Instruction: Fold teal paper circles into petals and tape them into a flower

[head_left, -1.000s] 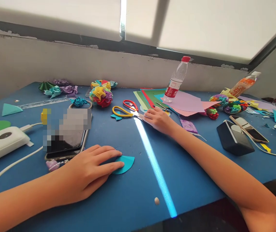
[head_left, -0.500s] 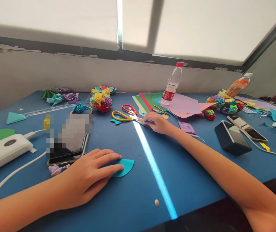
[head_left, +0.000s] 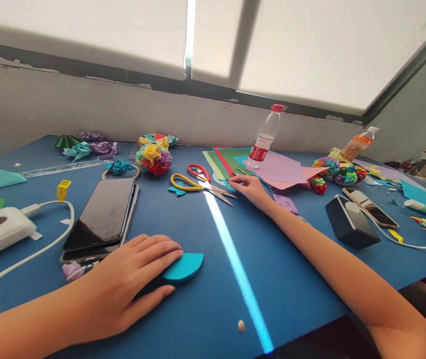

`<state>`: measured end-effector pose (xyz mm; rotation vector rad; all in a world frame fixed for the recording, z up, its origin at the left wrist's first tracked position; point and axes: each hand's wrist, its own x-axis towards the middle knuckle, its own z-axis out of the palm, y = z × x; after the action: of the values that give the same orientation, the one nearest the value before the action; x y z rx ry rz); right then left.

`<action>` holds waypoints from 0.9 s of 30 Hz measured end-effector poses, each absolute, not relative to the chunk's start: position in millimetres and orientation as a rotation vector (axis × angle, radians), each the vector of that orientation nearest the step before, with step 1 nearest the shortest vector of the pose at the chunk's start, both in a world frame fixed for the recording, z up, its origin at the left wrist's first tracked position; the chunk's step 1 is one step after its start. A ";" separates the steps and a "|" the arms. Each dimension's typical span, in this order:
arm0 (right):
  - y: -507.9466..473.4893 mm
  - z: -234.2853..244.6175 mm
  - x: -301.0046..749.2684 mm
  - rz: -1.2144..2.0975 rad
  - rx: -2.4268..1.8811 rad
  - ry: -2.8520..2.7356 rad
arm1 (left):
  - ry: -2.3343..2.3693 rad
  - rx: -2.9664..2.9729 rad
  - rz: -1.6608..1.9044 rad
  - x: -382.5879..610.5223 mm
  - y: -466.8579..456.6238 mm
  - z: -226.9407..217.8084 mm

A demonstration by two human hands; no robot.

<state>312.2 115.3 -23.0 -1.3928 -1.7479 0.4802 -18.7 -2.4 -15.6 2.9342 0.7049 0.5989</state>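
My left hand [head_left: 143, 279] lies flat on the blue table, thumb apart from the fingers. Its fingertips touch the edge of a folded turquoise paper wedge [head_left: 185, 267] with a rounded side. Farther off, my right hand [head_left: 253, 192] reaches to the front of a stack of coloured paper [head_left: 282, 167], its fingers stretched forward and slightly bent. The fingertips are by a small teal paper edge; what lies right under them is hidden. Just left of this hand, scissors [head_left: 207, 185] with one yellow and one red handle lie with their blades spread.
Left are a phone [head_left: 102, 214], a white power bank [head_left: 1, 232] and its cable. A ruffled paper ball [head_left: 155, 159] sits behind. A red-capped bottle [head_left: 265, 137] stands at the paper. On the right are a black box [head_left: 351, 222], another phone [head_left: 371, 207] and an orange bottle [head_left: 358, 144].
My right hand has left the scissor blades and moved slightly away, to the paper stack. The left thumb has come off the turquoise paper and spread outward.
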 end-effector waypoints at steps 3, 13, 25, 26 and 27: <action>115.9 -23.2 312.8 0.524 -1.408 -1.721 | 0.674 2.938 0.613 -17.2 -1.2 -18.7; 113.3 -18.5 310.7 0.660 -1.404 -1.774 | 0.625 3.019 0.414 -19.1 1.1 -1.9; 113.6 -20.8 310.7 0.618 -1.349 -1.718 | 0.626 2.965 0.548 -16.4 0.4 -11.9; 112.8 -20.5 310.3 0.611 -1.340 -1.722 | 0.622 2.979 0.497 -16.6 0.6 -11.2; 112.1 -20.3 310.0 0.606 -1.336 -1.731 | 0.619 2.988 0.464 -16.8 0.8 -10.7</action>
<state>310.0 112.1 -20.3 -1.3356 -1.7311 0.6056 -16.8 0.8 -10.7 2.9879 0.6192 0.4642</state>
